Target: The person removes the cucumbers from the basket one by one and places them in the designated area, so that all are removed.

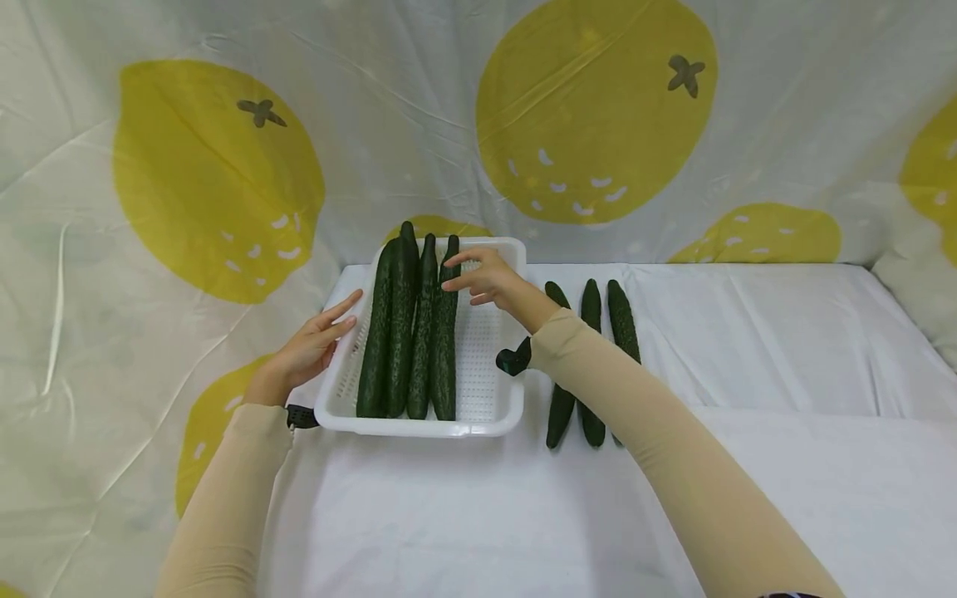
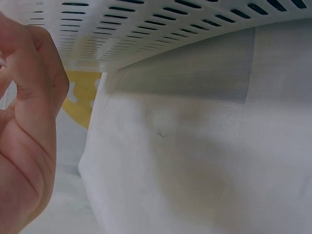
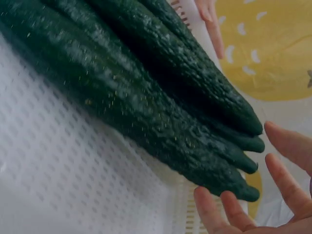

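A white plastic basket (image 1: pixel 419 428) with perforated walls holds several dark green cucumbers (image 1: pixel 399 332), lying lengthwise side by side against its left half. My right hand (image 1: pixel 493 282) hovers at the far end of the rightmost cucumber (image 1: pixel 444 365), its fingers spread. In the right wrist view, the fingertips (image 3: pixel 207 202) come close to that cucumber's tip (image 3: pixel 246 191); whether they touch it I cannot tell. Beside the basket's left rim is my left hand (image 1: pixel 306 349), fingers extended along the edge. The left wrist view shows this hand (image 2: pixel 36 117) next to the slotted basket wall (image 2: pixel 146 22).
Three more cucumbers (image 1: pixel 559 415) lie on the white cloth right of the basket, partly hidden under my right forearm. Behind the table hangs a lemon-print curtain (image 1: pixel 404 124). The white-covered table (image 1: pixel 748 332) extends to the right.
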A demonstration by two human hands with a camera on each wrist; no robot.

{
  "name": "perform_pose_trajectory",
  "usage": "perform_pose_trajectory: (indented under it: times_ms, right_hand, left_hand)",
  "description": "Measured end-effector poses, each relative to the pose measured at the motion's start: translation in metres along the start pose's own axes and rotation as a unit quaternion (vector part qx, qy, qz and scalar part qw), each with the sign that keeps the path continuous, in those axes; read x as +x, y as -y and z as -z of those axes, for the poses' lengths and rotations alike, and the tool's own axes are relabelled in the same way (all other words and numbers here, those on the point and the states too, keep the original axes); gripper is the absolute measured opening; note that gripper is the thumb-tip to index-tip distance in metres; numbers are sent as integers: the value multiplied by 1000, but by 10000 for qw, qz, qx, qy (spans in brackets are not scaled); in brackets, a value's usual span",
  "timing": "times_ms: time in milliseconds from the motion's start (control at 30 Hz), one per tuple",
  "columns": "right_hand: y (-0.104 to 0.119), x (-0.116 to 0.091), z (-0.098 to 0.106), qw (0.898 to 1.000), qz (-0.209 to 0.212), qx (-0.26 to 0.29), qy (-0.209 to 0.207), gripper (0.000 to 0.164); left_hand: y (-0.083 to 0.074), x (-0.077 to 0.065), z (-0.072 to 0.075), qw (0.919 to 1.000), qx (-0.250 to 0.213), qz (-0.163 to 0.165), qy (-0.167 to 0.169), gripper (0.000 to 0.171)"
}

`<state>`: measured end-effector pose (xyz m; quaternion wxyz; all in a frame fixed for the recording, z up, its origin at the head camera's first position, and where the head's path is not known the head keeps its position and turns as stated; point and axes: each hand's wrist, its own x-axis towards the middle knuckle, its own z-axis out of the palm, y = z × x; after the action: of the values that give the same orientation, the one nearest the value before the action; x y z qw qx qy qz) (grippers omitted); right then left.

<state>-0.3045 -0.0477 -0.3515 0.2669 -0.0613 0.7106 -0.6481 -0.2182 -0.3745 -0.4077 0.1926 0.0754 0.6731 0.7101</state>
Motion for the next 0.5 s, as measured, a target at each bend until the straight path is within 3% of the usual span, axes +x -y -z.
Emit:
perform_pose_trajectory:
  times_ms: [500]
  right_hand:
    - [-17,18,-17,9990,-312,73,-313,50]
  left_hand:
    - [0,0,-1,9996,253,-42,-127,55]
